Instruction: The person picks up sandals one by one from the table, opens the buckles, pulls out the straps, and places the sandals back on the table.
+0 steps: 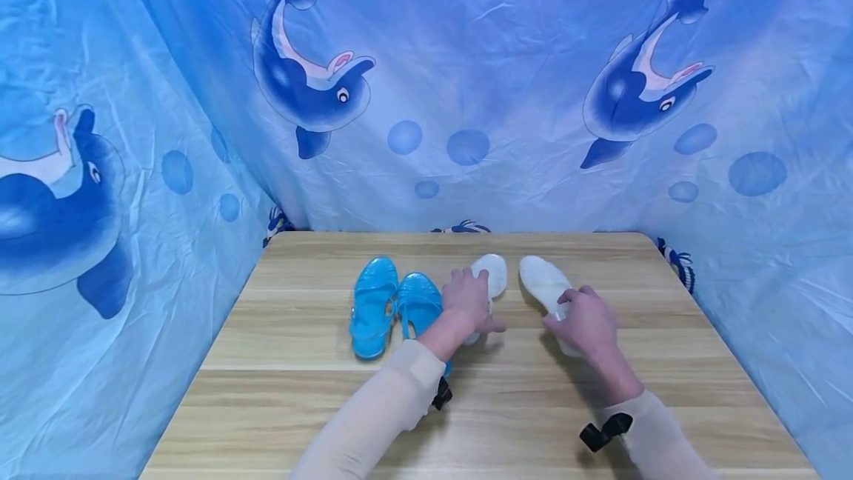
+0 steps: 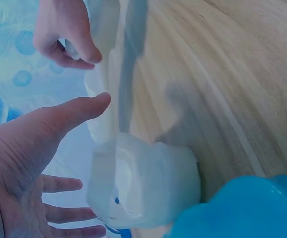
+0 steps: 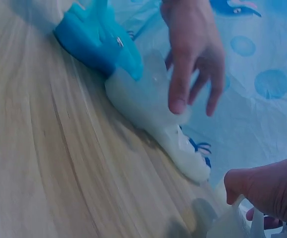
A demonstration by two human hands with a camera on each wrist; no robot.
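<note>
The table (image 1: 520, 406) bears blue sandals (image 1: 376, 284), a white shoe (image 1: 494, 270) by the spread left hand (image 1: 468, 298), another (image 1: 543, 280) the right hand (image 1: 589, 321) seemingly grips.

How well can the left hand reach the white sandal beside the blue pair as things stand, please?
Probably yes: the left hand is open, close to the white sandal, with nothing visibly between them; the nearest blue sandal lies alongside, not blocking.

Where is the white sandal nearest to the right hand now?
In the head view, this white sandal is right of centre, held by the right hand, right of the other white sandal.
</note>
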